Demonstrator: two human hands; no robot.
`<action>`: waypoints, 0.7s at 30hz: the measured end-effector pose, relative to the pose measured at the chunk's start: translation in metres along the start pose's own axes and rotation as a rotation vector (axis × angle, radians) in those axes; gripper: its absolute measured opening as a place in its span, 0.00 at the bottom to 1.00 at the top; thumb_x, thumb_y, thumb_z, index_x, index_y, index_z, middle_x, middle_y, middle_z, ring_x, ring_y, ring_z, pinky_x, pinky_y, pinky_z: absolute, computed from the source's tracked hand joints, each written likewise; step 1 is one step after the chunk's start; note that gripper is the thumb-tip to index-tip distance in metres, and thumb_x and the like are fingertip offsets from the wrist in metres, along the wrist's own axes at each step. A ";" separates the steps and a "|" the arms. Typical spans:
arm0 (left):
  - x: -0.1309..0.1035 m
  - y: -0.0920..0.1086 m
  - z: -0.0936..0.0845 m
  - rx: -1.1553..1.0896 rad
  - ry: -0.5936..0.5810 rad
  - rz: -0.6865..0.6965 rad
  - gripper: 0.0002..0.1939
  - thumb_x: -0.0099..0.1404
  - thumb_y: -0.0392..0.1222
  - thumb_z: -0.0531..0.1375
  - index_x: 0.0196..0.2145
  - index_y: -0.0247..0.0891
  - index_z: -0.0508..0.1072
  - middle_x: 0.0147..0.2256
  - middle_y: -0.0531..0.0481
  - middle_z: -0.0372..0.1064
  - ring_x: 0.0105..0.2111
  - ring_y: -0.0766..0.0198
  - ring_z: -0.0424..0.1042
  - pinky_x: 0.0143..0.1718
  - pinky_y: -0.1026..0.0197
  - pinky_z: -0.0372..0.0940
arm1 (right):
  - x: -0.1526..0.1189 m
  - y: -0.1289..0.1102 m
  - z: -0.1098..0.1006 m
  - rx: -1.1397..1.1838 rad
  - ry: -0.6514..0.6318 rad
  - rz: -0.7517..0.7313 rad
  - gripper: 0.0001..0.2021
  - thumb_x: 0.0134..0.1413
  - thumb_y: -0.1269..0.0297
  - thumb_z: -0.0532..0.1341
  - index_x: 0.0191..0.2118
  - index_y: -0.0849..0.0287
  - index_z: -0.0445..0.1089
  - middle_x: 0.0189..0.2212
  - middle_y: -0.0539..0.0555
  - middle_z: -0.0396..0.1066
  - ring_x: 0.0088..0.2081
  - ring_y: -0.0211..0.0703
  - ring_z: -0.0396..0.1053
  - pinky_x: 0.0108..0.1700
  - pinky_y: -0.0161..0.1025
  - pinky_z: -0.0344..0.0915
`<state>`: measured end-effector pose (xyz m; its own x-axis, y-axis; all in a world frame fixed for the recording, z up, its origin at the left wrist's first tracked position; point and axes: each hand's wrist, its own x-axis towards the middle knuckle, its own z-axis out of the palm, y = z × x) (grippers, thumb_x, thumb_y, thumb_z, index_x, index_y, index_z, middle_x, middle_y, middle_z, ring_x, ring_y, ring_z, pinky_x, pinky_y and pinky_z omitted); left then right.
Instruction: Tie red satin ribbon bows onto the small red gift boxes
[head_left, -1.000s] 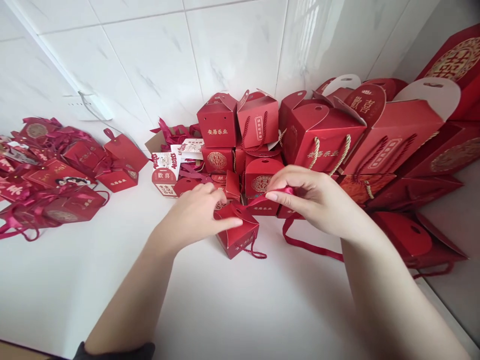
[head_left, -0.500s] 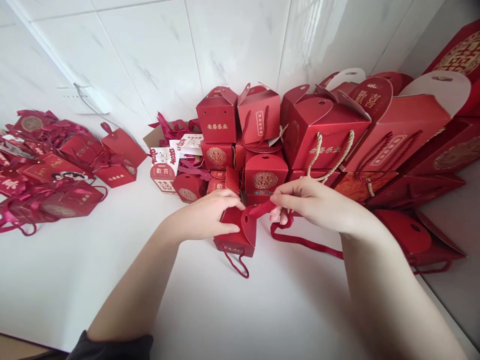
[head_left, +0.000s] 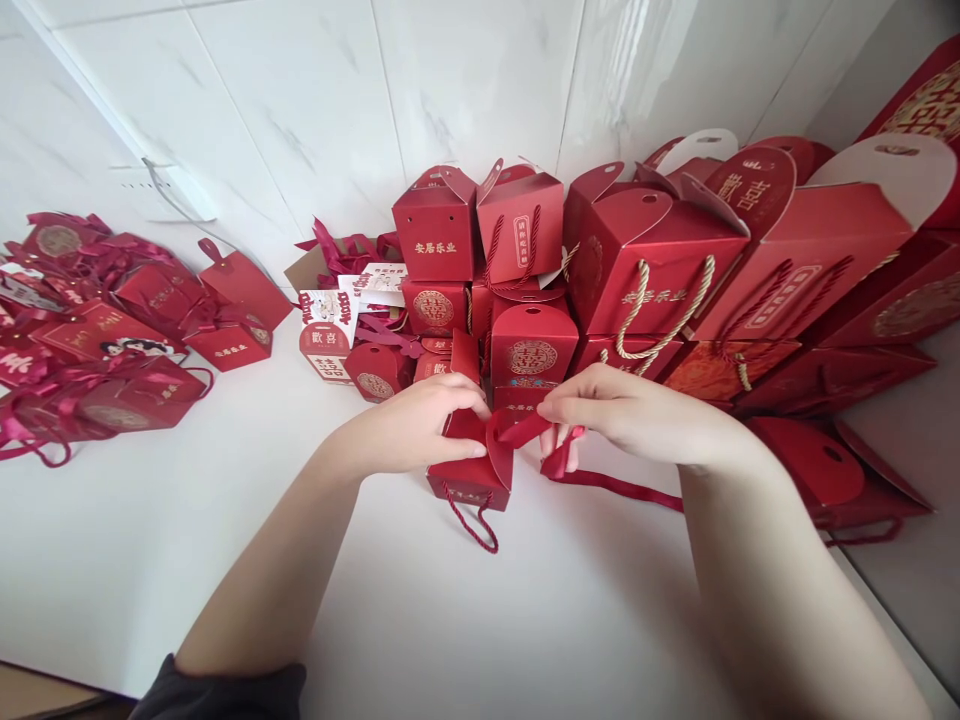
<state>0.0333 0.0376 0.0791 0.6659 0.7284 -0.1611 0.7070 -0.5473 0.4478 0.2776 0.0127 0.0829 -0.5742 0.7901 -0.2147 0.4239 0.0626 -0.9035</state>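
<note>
A small red gift box (head_left: 469,484) with a twisted cord handle (head_left: 472,525) stands on the white table (head_left: 480,620). My left hand (head_left: 420,425) grips the box from its left, thumb on the near side and fingers over the top. At the rounded flap on the box's right side, a red ribbon (head_left: 525,430) runs from the hole to my right hand (head_left: 592,415). The right thumb and index finger pinch this ribbon. More of it hangs below the fingers and trails right along the table, passing behind my right forearm.
Stacked red gift boxes (head_left: 529,345) stand behind my hands, with larger handled boxes (head_left: 660,270) to the right. One box (head_left: 817,470) sits beside my right forearm. Ribbon-tied boxes (head_left: 127,400) are piled at the left. A tiled wall (head_left: 480,80) closes the back.
The ribbon loop under my right hand has drawn in closer to the fingers, and its tail lies straighter. My left hand keeps its hold on the box. The view has shifted slightly.
</note>
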 end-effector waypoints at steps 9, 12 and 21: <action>0.000 0.001 -0.002 0.001 0.007 -0.021 0.16 0.64 0.51 0.58 0.47 0.46 0.74 0.55 0.50 0.64 0.49 0.54 0.68 0.46 0.56 0.64 | 0.015 0.017 -0.002 -0.204 0.037 0.174 0.19 0.62 0.60 0.51 0.28 0.61 0.75 0.28 0.56 0.77 0.32 0.46 0.74 0.39 0.39 0.63; 0.001 0.000 -0.001 0.011 0.001 -0.015 0.15 0.63 0.50 0.58 0.46 0.46 0.74 0.56 0.51 0.64 0.50 0.54 0.67 0.47 0.56 0.63 | 0.014 0.018 -0.002 -0.278 0.049 0.219 0.18 0.62 0.60 0.50 0.27 0.60 0.72 0.25 0.54 0.75 0.32 0.46 0.73 0.37 0.39 0.62; 0.004 0.001 0.000 0.006 0.011 0.041 0.13 0.62 0.48 0.58 0.42 0.42 0.75 0.52 0.49 0.67 0.49 0.55 0.69 0.49 0.57 0.63 | 0.015 0.014 0.005 -0.362 0.050 0.088 0.07 0.59 0.67 0.49 0.30 0.57 0.60 0.29 0.49 0.63 0.29 0.40 0.60 0.30 0.36 0.55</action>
<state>0.0364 0.0401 0.0787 0.6915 0.7101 -0.1327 0.6808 -0.5792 0.4484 0.2714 0.0220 0.0654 -0.4936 0.8300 -0.2595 0.6956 0.1977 -0.6907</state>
